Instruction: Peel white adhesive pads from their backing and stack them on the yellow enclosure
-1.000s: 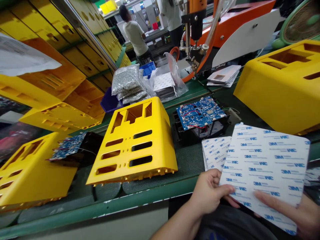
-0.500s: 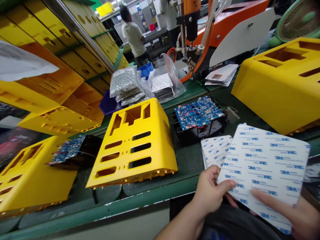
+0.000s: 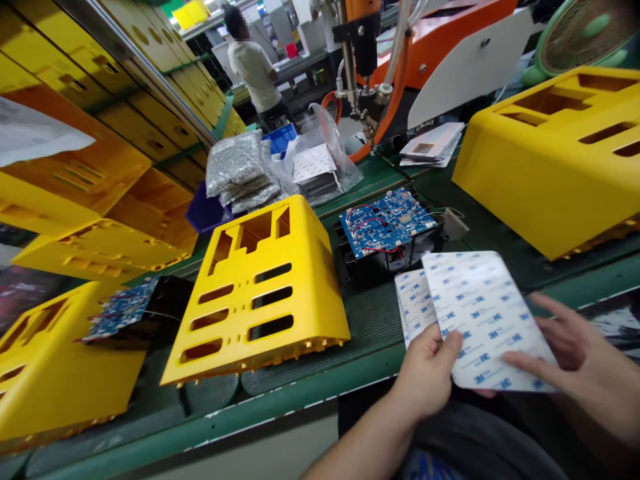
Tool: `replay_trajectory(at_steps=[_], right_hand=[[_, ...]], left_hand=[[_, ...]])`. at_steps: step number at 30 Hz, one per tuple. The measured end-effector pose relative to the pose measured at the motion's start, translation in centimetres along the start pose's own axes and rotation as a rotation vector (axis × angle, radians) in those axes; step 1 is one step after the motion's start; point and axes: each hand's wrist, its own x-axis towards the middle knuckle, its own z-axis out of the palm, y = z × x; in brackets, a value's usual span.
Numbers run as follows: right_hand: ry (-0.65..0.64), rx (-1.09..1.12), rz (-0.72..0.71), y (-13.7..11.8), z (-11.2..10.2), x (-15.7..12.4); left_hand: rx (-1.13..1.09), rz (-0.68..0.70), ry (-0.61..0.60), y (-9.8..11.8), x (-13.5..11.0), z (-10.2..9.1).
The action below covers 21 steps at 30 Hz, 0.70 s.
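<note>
In front of me is a white adhesive sheet (image 3: 480,313) with rounded corners, printed all over with blue 3M logos. My left hand (image 3: 430,367) pinches its lower left edge, thumb on the printed face. At the lower right edge, my right hand (image 3: 575,353) lies with its thumb across the face and its fingers spread beyond the edge. Partly behind the sheet, more 3M-printed sheets (image 3: 415,300) lie on the bench. Just past them sits a blue circuit board (image 3: 387,223) with red wires, on a black block.
Yellow slotted housings stand at centre (image 3: 260,287), right (image 3: 545,173) and far left (image 3: 90,360). Behind them are silver bags (image 3: 240,167), a bagged sheet stack (image 3: 315,167) and an orange-white machine (image 3: 450,73). A person (image 3: 255,73) stands in the background.
The sheet has turned and moved left and up, clear of the lap. My right hand's fingers have spread out past its right edge. My left hand keeps its pinch.
</note>
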Motion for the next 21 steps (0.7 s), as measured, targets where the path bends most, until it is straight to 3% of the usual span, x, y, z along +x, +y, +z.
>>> replay_trajectory(at_steps=[2, 4, 5, 7, 11, 21], right_hand=[[0.195, -0.256, -0.243, -0.2, -0.2, 0.0], [0.224, -0.467, -0.42, -0.6, -0.1, -0.5], [0.178, -0.514, -0.473, -0.7, 0.1, -0.7], [0.094, -0.516, -0.474, -0.6, 0.4, -1.1], [0.083, -0.465, -0.391, 0.2, 0.5, -1.2], [0.13, -0.489, -0.514, 0.7, 0.5, -1.4]], left_hand=[[0.013, 0.029, 0.022, -0.4, 0.3, 0.8], [0.046, 0.079, 0.026, -0.7, 0.5, 1.6], [0.066, 0.115, 0.019, -0.7, 0.5, 1.9], [0.092, 0.172, -0.011, -0.9, 0.5, 2.4], [0.095, 0.168, -0.056, -1.0, 0.4, 2.7], [0.284, 0.224, 0.072, -0.3, -0.2, 3.2]])
